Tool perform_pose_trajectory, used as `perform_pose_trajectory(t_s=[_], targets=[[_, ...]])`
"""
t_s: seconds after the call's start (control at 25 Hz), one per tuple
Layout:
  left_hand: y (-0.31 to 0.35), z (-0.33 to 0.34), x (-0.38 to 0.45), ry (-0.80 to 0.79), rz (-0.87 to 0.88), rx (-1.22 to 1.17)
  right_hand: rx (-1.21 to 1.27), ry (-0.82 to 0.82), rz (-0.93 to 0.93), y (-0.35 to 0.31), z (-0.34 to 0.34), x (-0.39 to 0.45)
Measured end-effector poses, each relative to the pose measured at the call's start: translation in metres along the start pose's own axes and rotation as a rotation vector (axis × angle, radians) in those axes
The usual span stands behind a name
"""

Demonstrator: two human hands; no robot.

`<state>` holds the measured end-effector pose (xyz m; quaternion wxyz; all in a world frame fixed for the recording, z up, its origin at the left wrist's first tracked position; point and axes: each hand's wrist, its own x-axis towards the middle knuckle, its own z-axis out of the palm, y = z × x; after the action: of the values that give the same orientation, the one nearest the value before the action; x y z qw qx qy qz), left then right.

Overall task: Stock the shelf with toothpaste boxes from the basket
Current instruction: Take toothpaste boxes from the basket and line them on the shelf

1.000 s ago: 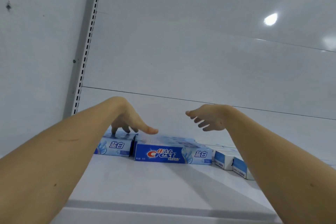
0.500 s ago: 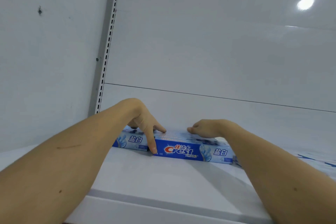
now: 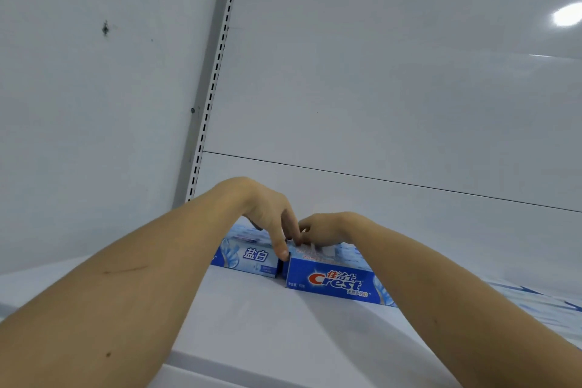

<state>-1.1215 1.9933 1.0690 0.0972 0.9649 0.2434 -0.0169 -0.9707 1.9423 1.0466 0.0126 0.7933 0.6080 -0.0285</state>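
White shelving fills my view: a glossy back panel (image 3: 378, 88), a slotted upright (image 3: 217, 72) running up the left corner, and the flat shelf (image 3: 252, 324) I am reaching onto.

My left hand (image 3: 267, 217) comes down over the seam between two Crest toothpaste boxes, its fingers extended and pointing down, one fingertip (image 3: 282, 253) pressed at the near left corner of the right-hand Crest box (image 3: 333, 282). It grips nothing; straight fingers are enough to nudge the box end into line. My right hand (image 3: 321, 230) rests on top of that same box with its fingers bent down onto the lid. Whether they curl round the far edge or only press, I cannot tell from here. I judge this hand steadies the carton so it slides instead of pivoting.

That box lies flat, logo facing me, sitting slightly forward of the left-hand Crest box (image 3: 248, 257), which lies just beside it, end to end, nearer the upright. I judge I am squaring the two fronts so the row reads cleanly from the aisle.

Further right, past my right forearm, pale blue box tops (image 3: 541, 299) lie along the shelf, blurred. The basket is out of view.
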Motion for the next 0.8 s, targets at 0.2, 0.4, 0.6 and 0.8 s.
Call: perform_pose_trajectory(t_s=[0.2, 0.4, 0.6, 0.8], targets=[[0.015, -0.001, -0.002, 0.026, 0.059, 0.097, -0.038, 0.102, 0.015, 0.019, -0.002, 0.013], [0.021, 0.004, 0.006, 0.070, 0.057, 0.134, -0.068, 0.184, 0.044, 0.031, 0.000, 0.008], [0.022, -0.006, -0.008, 0.081, 0.057, 0.014, 0.156, 0.235, 0.026, 0.018, -0.032, -0.039], [0.050, 0.007, -0.003, -0.113, 0.037, 0.105, 0.098, -0.225, 0.248, 0.049, -0.059, -0.128]])
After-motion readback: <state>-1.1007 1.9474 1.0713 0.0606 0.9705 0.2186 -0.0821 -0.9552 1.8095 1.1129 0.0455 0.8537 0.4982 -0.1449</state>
